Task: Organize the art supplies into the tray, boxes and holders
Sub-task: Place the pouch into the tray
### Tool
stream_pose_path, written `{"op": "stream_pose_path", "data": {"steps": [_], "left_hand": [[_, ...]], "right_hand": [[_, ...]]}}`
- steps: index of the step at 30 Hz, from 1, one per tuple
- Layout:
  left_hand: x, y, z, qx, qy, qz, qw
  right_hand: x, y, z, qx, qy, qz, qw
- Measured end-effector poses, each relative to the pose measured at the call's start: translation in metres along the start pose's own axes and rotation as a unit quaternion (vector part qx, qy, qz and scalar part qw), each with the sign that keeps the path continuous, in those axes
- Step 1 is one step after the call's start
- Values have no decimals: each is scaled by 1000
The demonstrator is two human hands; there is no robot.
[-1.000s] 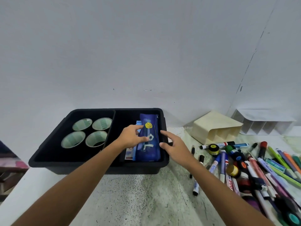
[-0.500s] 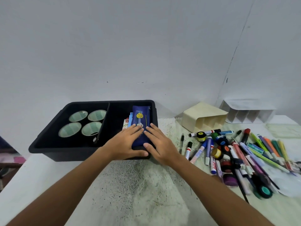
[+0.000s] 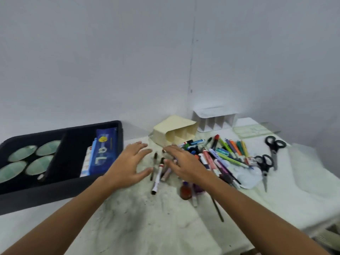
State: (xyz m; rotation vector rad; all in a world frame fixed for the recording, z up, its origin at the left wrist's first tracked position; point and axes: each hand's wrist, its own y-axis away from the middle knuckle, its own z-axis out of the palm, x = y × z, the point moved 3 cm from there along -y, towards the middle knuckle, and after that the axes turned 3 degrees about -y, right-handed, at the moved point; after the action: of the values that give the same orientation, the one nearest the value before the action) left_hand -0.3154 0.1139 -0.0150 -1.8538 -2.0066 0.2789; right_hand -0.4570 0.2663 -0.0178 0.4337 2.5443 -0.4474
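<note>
Black tray (image 3: 22, 196) at left, blue pencil case (image 3: 104, 155) lying in its right compartment. My left hand (image 3: 127, 164) and right hand (image 3: 185, 164) spread flat, fingers straight, empty, above markers (image 3: 217, 159) heaped beside cream holder (image 3: 174, 131).

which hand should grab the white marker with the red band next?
Left, probably. The left hand is open right beside the white marker, nothing between. The right hand hovers open over the marker pile instead.

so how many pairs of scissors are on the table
2, both at the far right: one pair of scissors lies nearer the wall, the other pair just beside the marker pile. More may be hidden.
</note>
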Motion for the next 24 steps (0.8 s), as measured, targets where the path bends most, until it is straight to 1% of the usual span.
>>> {"op": "stream_pose_path", "data": {"steps": [3,6,10,14,17,20,24], "left_hand": [[55,-49,37,2,29,76,997],[113,-90,75,-30,52,125,990],[187,-138,121,-85,65,173,979],[256,-178,155,-129,85,198,968],[300,-201,182,-176,38,238,954],[326,-224,203,-225,-2,276,934],[334,-260,226,-287,-30,290,913]], "right_hand": [[42,42,-47,62,25,33,997],[90,94,-91,116,45,94,988],[159,168,-139,196,93,195,956],[212,224,-165,183,171,325,912],[237,245,-168,149,199,385,889],[250,252,-162,121,187,409,885],[258,259,-154,115,187,403,889]]}}
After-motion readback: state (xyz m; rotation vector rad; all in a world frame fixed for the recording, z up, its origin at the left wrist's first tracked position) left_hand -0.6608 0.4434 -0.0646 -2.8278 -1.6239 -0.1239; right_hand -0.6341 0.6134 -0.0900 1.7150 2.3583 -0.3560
